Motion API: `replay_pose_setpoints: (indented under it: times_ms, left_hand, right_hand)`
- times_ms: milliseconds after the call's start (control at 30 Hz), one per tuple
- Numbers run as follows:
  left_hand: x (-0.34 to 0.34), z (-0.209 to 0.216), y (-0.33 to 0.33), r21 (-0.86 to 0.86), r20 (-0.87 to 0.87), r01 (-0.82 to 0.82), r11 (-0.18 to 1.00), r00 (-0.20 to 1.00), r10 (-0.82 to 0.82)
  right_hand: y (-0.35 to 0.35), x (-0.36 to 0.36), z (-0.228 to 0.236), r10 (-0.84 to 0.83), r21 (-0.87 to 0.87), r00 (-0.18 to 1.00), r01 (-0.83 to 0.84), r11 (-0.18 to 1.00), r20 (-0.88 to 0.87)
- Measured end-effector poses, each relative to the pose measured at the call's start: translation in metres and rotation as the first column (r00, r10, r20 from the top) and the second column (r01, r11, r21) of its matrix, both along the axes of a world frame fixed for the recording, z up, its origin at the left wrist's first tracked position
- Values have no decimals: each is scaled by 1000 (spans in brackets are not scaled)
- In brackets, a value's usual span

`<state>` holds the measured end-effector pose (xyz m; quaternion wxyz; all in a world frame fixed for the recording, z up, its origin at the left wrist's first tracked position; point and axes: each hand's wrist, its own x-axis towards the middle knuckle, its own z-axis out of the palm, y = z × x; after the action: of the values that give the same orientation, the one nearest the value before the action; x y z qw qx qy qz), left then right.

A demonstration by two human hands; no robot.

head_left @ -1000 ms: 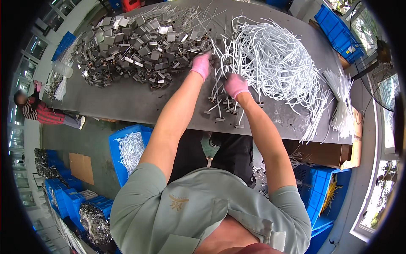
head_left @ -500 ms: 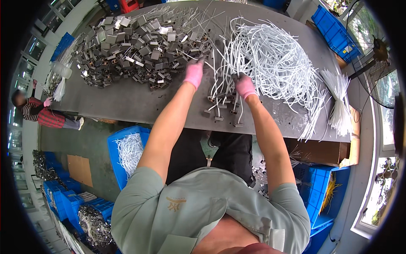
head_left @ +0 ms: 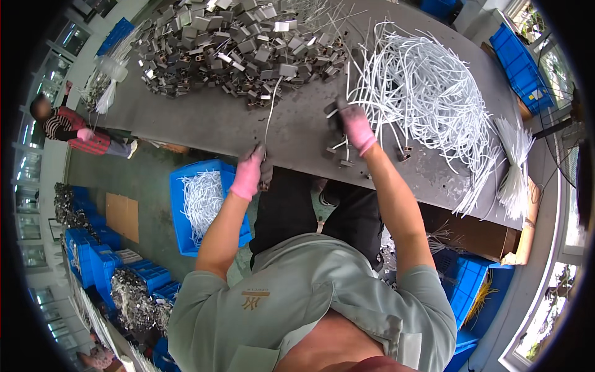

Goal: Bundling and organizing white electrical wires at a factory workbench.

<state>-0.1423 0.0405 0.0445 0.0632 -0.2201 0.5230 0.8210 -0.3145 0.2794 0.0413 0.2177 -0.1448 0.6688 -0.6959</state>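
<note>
My left hand [head_left: 251, 172], in a pink glove with dark grey fingers, is closed round the lower end of a thin white cord [head_left: 269, 115] at the table's near edge. A small metal piece [head_left: 264, 186] shows below those fingers. The cord runs up to a grey metal block [head_left: 287, 70] at the edge of a big heap of metal blocks [head_left: 204, 53]. My right hand [head_left: 356, 126], gloved alike, is low over the table with curled fingers beside small dark metal parts [head_left: 334, 119]. What it grips is blurred. A tangled pile of white cords [head_left: 427, 93] lies just beyond it.
A blue crate [head_left: 180, 214] of white strands stands below the table's left part. A bundle of white strands [head_left: 514, 164] lies at the table's right end, near a blue bin [head_left: 520, 65]. Another person [head_left: 74, 130] is at the far left. More blue crates [head_left: 99, 266] line the floor.
My left hand has come from the heap down to the near table edge, with a white cord stretched above it. My right hand has shifted slightly off the cord pile, toward the small metal parts.
</note>
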Motion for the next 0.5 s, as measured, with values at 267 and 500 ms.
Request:
replay_pose_setpoints:
  times_ms: [267, 500]
  left_hand:
    - [89, 3, -11, -82, 119, 7, 997, 993, 3]
    - [147, -23, -21, 67, 333, 92, 994, 936, -109]
  right_hand:
    - [-83, 19, -4, 157, -132, 974, -136, 982, 164]
    - [-111, 38, 9, 258, -372, 931, -152, 916, 257]
